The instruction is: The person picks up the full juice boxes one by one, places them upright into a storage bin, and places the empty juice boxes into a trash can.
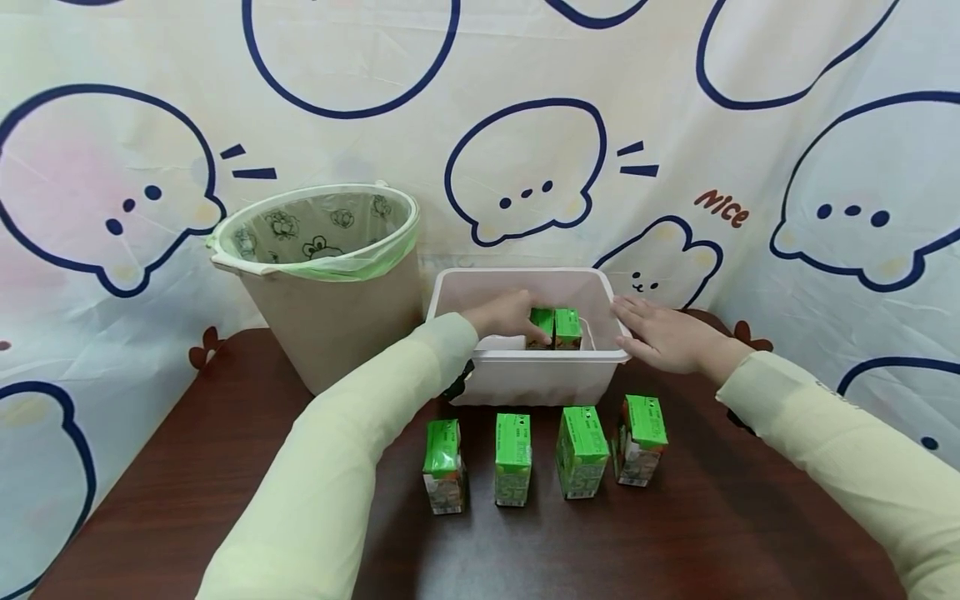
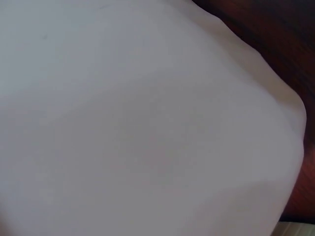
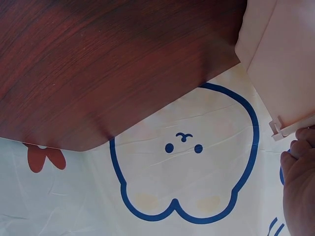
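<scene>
A white plastic bin (image 1: 536, 379) stands on the table with two green-topped cartons inside, side by side. My left hand (image 1: 506, 315) reaches in over the near left rim and holds the left carton (image 1: 542, 318), thumb on the near side; the other fingers are partly hidden. The right carton (image 1: 567, 325) stands just beside it. On the bin's right rim rests my right hand (image 1: 663, 333), fingers fairly straight. That hand (image 3: 301, 179) also shows at the right wrist view's edge, against the bin's side (image 3: 290, 59). A blurred pale surface (image 2: 147, 123) fills most of the left wrist view.
In front of the bin, several green cartons (image 1: 513, 458) stand upright in a loose row on the dark wood table (image 1: 570, 550). A tall beige waste bin (image 1: 345, 325) with a green-edged liner stands at the left. Behind hangs a printed cloth (image 1: 375, 150).
</scene>
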Demonstrator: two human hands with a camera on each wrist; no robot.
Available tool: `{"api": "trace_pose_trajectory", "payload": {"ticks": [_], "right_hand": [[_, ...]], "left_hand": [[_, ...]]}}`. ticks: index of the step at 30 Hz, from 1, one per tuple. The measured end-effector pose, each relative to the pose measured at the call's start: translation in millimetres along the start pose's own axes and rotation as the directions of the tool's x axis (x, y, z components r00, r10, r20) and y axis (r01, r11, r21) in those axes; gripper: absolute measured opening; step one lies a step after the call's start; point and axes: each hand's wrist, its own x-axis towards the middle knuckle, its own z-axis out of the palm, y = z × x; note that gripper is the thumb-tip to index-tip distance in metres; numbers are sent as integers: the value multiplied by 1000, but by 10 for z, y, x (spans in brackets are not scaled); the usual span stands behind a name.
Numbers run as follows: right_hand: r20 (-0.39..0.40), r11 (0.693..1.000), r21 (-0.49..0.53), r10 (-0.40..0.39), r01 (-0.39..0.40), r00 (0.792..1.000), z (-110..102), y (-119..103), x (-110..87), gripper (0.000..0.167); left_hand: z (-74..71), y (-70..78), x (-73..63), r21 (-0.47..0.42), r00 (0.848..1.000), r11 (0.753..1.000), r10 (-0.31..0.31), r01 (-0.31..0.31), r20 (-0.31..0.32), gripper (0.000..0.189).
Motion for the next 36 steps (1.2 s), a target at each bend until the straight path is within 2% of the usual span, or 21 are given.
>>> {"api": "trace_pose_trajectory", "payload": {"ticks": [3,8,13,17,28,36], "right_hand": [[10,1000,-5,-3,3,1000,3,2,3,66],[11,1000,0,4,-4,1000,-13,-8,-1,66],[6,1000,-4,-1,1,1000,-30,-21,-3,66],[1,1000,-6,-12,12,1000,-25,-25,-6,66],[21,1000,-8,-14,15,1000,-6,-9,-9,67],[19,1000,4,-10,10,1000,-5,-10,-15,67]], "left_hand": [[-9,-10,-14,2,1000,1000,16,-16,-12,55],[-46,-5,-48,-31,1000,999,9,-9,-8,63],[-111,40,-145,-65,1000,998,-4,4,-3,64],[-153,49,-244,-89,1000,996,10,-12,-16,64],[-289,83,-563,-118,991,992,22,-39,-136,62],[-305,77,-853,-167,967,975,103,-144,-232,60]]}}
